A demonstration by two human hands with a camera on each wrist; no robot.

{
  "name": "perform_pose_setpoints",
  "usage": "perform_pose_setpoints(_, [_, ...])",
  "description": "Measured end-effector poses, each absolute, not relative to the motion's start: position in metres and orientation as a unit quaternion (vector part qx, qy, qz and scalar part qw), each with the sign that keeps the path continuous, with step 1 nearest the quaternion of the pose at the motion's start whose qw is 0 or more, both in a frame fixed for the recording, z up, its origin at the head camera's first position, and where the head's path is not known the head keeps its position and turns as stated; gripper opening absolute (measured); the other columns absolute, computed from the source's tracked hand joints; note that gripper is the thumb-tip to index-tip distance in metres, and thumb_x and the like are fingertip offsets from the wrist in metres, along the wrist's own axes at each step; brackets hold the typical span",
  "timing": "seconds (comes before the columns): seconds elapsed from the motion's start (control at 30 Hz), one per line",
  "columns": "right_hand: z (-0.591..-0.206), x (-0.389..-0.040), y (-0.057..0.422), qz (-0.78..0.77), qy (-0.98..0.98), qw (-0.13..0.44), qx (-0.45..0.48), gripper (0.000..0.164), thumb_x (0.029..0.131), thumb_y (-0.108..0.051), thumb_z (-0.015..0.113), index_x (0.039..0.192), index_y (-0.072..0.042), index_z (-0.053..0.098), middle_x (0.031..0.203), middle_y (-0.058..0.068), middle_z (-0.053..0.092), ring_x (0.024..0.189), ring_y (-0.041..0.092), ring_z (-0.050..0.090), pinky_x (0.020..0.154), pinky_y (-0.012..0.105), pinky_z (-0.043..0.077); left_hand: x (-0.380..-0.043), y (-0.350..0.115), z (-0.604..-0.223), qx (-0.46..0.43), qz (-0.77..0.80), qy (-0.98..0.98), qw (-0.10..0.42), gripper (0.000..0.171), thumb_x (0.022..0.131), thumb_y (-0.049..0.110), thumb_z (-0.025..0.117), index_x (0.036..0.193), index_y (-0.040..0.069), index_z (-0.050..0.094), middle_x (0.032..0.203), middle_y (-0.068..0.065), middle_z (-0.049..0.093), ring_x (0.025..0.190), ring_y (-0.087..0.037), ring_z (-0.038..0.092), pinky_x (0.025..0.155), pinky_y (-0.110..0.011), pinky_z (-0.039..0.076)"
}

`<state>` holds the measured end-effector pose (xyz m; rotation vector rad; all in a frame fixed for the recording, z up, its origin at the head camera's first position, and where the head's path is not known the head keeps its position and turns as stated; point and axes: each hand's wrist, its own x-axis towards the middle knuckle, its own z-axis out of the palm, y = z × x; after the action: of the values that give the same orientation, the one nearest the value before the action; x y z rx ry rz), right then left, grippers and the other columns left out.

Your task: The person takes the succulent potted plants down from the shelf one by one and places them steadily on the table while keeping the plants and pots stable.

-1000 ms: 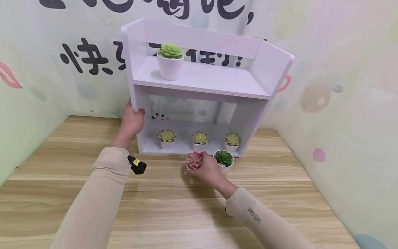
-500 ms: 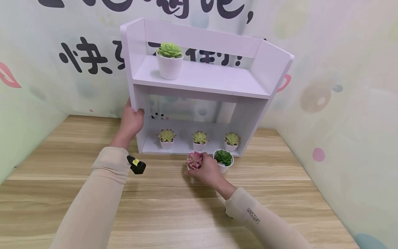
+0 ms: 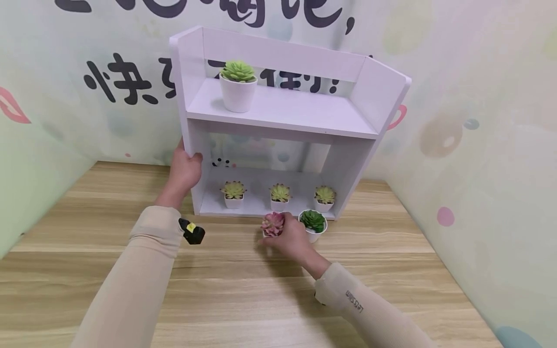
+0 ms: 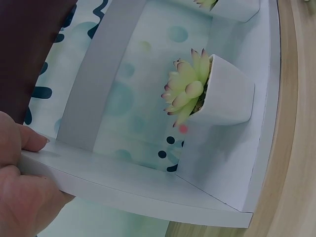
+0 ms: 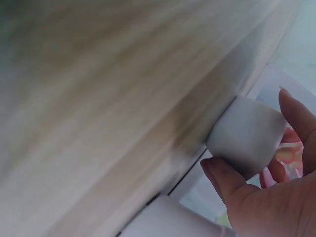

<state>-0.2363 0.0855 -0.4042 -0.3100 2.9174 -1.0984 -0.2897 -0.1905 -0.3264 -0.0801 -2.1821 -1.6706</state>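
Observation:
A white two-tier shelf (image 3: pixel 296 108) stands on the table against the wall. My left hand (image 3: pixel 184 170) grips its left side panel (image 4: pixel 128 185), thumb on the inner face. In front of the shelf, my right hand (image 3: pixel 297 241) holds a pink potted succulent (image 3: pixel 272 224). Seen from the right wrist, thumb and fingers pinch its white pot (image 5: pixel 247 136), which is at the tabletop. Just right of that hand sits a dark green succulent (image 3: pixel 313 221) in a round white pot. Three yellow-green succulents, at left (image 3: pixel 233 192), middle (image 3: pixel 280 194) and right (image 3: pixel 324 196), line the lower tier.
On the upper tier, toward the left, is a bright green succulent (image 3: pixel 238 92) in a larger white pot. The wood-grain table (image 3: pixel 226 295) extends in front of the shelf. Printed walls (image 3: pixel 474 159) close in the back and both sides.

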Motion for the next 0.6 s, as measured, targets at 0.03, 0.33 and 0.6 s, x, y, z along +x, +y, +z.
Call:
perform_pose_setpoints(0.03, [-0.403,-0.236,0.085,-0.351,0.931,0.002,-0.100,0.085,0.068,-0.032,0.094,0.132,0.006,0.053,0.118,0.023,0.069,0.108,0.034,0.067,0.096,0.047,0.055,-0.290,-0.190,-0.326,-0.029,-0.596,-0.779,0.195,0.061,0.099,0.000,0.033,0.159,0.002,0.020,0.154,-0.030,0.038,0.144,-0.045,0.036,0.118,-0.063,0.030])
perform_pose_setpoints(0.33, [-0.377,-0.236,0.088,-0.388,0.915,0.007,-0.112,0.092,0.073,-0.030,0.091,0.145,0.003,0.045,0.139,0.022,0.060,0.121,0.033,0.063,0.104,0.047,0.051,-0.289,-0.189,-0.327,-0.028,-0.599,-0.775,0.197,0.061,0.098,-0.002,0.033,0.158,0.001,0.021,0.153,-0.031,0.039,0.143,-0.044,0.037,0.118,-0.062,0.031])
perform_pose_setpoints(0.6, [-0.347,-0.233,0.093,-0.411,0.899,0.005,-0.154,0.085,0.080,-0.030,0.086,0.149,-0.003,0.045,0.151,0.016,0.052,0.139,0.033,0.051,0.112,0.046,0.046,-0.290,-0.189,-0.327,-0.023,-0.593,-0.779,0.201,0.060,0.097,-0.002,0.034,0.157,-0.001,0.023,0.152,-0.031,0.040,0.142,-0.044,0.038,0.118,-0.062,0.031])
